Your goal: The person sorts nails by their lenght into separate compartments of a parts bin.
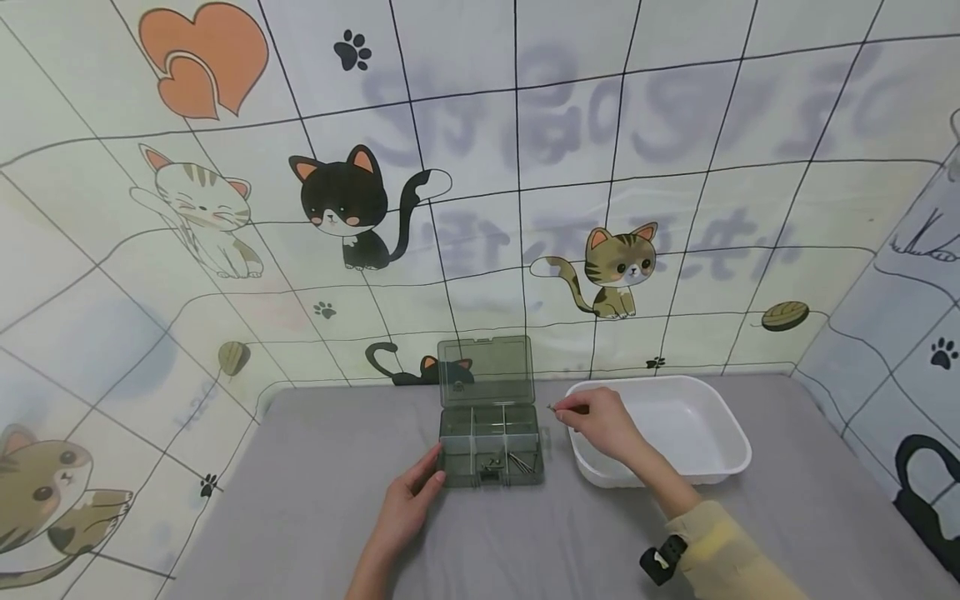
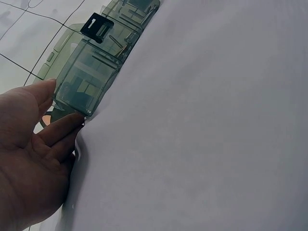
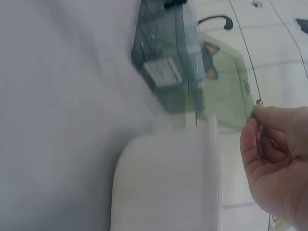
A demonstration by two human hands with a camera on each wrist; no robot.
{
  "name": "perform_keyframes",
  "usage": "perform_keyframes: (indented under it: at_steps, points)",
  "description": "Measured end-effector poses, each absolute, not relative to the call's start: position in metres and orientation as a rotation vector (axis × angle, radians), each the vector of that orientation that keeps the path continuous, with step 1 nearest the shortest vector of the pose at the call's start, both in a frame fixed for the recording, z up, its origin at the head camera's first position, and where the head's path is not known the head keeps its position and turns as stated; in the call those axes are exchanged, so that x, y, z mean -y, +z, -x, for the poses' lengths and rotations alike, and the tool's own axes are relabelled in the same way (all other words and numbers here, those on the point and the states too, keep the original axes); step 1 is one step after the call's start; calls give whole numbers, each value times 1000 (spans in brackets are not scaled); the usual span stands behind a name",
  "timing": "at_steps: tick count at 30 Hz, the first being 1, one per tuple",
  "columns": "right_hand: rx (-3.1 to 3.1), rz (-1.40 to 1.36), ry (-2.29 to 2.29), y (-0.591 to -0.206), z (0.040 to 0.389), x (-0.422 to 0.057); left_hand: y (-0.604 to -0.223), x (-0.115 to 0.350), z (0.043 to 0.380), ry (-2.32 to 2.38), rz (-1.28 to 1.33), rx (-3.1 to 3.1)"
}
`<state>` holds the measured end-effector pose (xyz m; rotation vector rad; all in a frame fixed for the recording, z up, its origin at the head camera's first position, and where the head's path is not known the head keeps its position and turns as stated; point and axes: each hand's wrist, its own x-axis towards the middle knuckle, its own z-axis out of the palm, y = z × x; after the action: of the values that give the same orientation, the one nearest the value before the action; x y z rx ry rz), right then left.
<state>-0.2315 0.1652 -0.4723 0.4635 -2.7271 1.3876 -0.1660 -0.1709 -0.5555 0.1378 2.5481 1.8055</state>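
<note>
A translucent green compartment box [image 1: 491,446] stands on the cloth with its lid [image 1: 486,371] raised at the back. Screws [image 2: 117,42] and thin metal pins [image 1: 520,462] lie in its front compartments. My left hand [image 1: 405,504] touches the box's left side with fairly straight fingers; in the left wrist view the hand [image 2: 31,144] is at a box corner. Between thumb and fingertips, my right hand [image 1: 603,423] pinches a small metal piece [image 1: 552,408], too small to identify surely. That hand is above the left rim of a white tray [image 1: 660,482], right of the box.
Grey cloth [image 1: 337,467] covers the table. Behind it rises a curtain [image 1: 480,208] printed with cats and lines, which also closes off both sides. The tray's left edge stands a short way from the box. A black device [image 1: 663,559] sits on the right wrist.
</note>
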Motion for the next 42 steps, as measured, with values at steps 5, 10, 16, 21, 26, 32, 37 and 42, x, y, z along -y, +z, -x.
perform_keyframes:
  at_steps: [5, 10, 16, 21, 26, 32, 37, 42]
  points:
    - [2727, -465, 1422, -473, 226, -146, -557, 171, 166, 1818, -146, -2536]
    - [2719, -464, 1495, -475, 223, -133, -556, 172, 166, 1824, -143, -2533]
    - [2702, -528, 1527, -476, 221, -122, -557, 171, 167, 1781, -128, -2554]
    - [2692, -574, 1522, -480, 219, -114, -557, 171, 167, 1772, -115, -2558]
    - [2688, -645, 1518, -483, 218, -109, -558, 171, 167, 1760, -122, -2574]
    - [2707, -670, 1518, -485, 216, -100, -560, 172, 167, 1741, -106, -2594]
    - [2723, -677, 1539, -489, 215, -93, -561, 173, 168, 1738, -108, -2590]
    - [2717, -703, 1527, -491, 215, -86, -561, 173, 169, 1744, -109, -2578]
